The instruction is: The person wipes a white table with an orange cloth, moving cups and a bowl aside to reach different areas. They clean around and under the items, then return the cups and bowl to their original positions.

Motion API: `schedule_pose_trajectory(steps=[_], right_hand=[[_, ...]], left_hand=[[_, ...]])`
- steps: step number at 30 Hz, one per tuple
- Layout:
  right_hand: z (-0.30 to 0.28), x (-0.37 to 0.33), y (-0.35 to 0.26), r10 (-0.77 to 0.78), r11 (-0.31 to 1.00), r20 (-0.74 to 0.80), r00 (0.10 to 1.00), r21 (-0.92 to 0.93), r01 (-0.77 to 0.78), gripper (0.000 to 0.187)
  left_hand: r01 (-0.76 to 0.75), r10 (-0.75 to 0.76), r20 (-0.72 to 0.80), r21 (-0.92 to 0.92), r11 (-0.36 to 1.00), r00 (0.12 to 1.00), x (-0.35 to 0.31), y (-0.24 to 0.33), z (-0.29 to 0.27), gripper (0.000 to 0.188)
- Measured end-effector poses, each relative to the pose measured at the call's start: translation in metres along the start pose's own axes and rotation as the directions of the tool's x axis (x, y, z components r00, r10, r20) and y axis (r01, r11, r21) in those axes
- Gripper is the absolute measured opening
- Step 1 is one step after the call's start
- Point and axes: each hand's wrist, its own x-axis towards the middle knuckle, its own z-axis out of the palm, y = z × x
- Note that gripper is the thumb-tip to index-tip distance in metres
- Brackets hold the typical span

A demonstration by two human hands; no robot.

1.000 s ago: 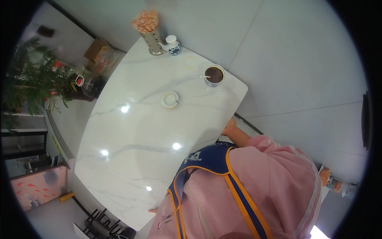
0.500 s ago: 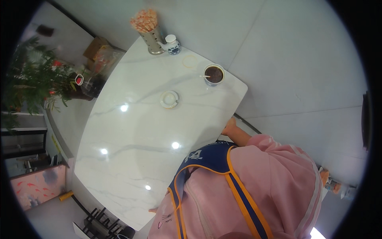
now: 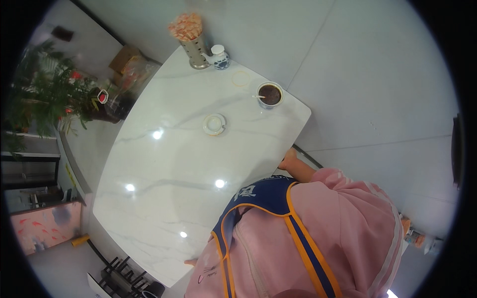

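The white marbled table [image 3: 164, 164] stands in front of me, and both my hands are at its near edge. My right hand [image 3: 289, 160] is closed at the edge near the right corner, its fingertips partly hidden. Of my left hand [image 3: 190, 261], only a finger or two shows at the edge lower left; my body and sleeve cover the rest. A small white ashtray-like dish [image 3: 214, 124] with a notched rim sits mid-table. By the far right corner is a bowl of dark sauce [image 3: 271, 94] with a white spoon in it.
A perforated metal holder [image 3: 195, 52] full of wrapped sticks and a blue-and-white spouted pot [image 3: 219, 57] stand along the wall [image 3: 377, 74]. Left of the table are a leafy plant [image 3: 44, 94] and a large bottle [image 3: 113, 107]. Black chairs [image 3: 121, 275] sit lower left.
The whole view has shifted slightly, with the tabletop items and wall seam a little further right. Both hands stay at the table edge, and nothing on the table has visibly moved.
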Motion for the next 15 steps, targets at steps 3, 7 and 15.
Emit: schedule_pose_trajectory(steps=[3,7,15], right_hand=[[0.001,-0.001,-0.002,0.074,0.981,-0.080,0.994,0.183,-0.059,0.046],[-0.003,0.006,0.000,0.023,0.986,-0.117,0.993,0.169,-0.003,0.045],[-0.005,-0.024,-0.025,0.186,0.931,0.022,0.982,-0.325,-0.169,0.035]], left_hand=[[0.004,-0.004,0.000,-0.022,1.000,1.000,-0.002,-0.006,-0.005,0.075],[0.013,-0.012,0.016,-0.067,0.998,1.000,-0.010,-0.016,-0.014,0.077],[0.222,-0.159,0.244,-0.254,0.941,0.957,-0.043,-0.032,-0.014,0.080]])
